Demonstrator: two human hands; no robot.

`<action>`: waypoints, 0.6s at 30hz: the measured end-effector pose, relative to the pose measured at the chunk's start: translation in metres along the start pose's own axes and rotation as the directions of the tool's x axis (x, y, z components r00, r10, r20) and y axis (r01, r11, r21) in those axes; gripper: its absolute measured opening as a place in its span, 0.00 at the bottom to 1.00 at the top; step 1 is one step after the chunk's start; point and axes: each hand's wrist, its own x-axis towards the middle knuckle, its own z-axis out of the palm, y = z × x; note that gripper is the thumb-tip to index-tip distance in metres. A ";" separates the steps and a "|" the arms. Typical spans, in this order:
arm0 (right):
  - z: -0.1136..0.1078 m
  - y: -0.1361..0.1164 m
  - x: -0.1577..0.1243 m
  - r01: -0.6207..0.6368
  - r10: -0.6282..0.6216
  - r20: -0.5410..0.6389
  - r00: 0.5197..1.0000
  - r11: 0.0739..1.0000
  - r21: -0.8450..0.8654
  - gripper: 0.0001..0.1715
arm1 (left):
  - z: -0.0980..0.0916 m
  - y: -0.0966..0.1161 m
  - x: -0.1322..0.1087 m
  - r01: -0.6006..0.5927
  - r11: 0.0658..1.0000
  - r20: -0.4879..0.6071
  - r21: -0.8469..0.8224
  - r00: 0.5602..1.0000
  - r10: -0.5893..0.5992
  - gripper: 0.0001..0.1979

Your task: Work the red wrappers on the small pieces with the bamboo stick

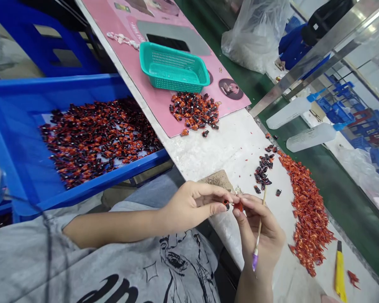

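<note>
Over the table's near edge, my left hand pinches a small black-and-orange piece between thumb and fingertips. My right hand meets it, thumb and forefinger closed on a small red-orange piece. The two pieces are close together; whether they touch is hard to tell. A thin stick with a purple end is also tucked between the fingers of my right hand. Just beyond my fingers lie a scatter of small black pieces and a brown square pad.
A long heap of red-orange pieces lies at right, near a yellow cutter knife. Black-and-orange pieces are piled by a green basket. At left stands a blue bin of similar pieces. Two squeeze bottles stand beyond.
</note>
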 end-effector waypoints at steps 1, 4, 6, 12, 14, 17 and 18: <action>-0.001 0.002 -0.001 0.026 -0.026 0.002 1.000 1.000 0.018 0.17 | 0.001 0.001 0.001 0.067 0.994 0.014 -0.083 0.998 -0.066 0.10; 0.000 0.008 -0.004 0.084 -0.083 -0.023 0.996 0.992 0.093 0.17 | 0.003 0.005 0.002 0.190 0.949 0.078 -0.253 0.981 -0.175 0.15; 0.003 0.010 -0.005 0.105 -0.097 -0.059 0.993 0.983 0.152 0.14 | 0.004 0.007 0.001 0.185 0.934 0.085 -0.305 0.982 -0.166 0.15; 0.016 0.002 -0.009 0.147 -0.129 -0.091 0.987 0.959 0.243 0.10 | 0.007 0.010 -0.002 -0.111 0.977 0.005 -0.180 0.994 0.113 0.05; 0.018 -0.002 -0.010 0.146 -0.132 -0.079 0.988 0.964 0.221 0.10 | 0.006 0.011 -0.003 -0.177 0.981 -0.004 -0.083 0.984 0.178 0.04; 0.018 -0.007 -0.011 0.139 -0.127 -0.079 0.989 0.978 0.159 0.10 | 0.006 0.011 -0.002 -0.265 0.963 0.002 0.042 0.964 0.265 0.03; 0.018 -0.008 -0.012 0.148 -0.139 -0.083 0.987 0.981 0.127 0.11 | 0.005 0.011 -0.002 -0.284 0.957 0.003 0.060 0.959 0.285 0.03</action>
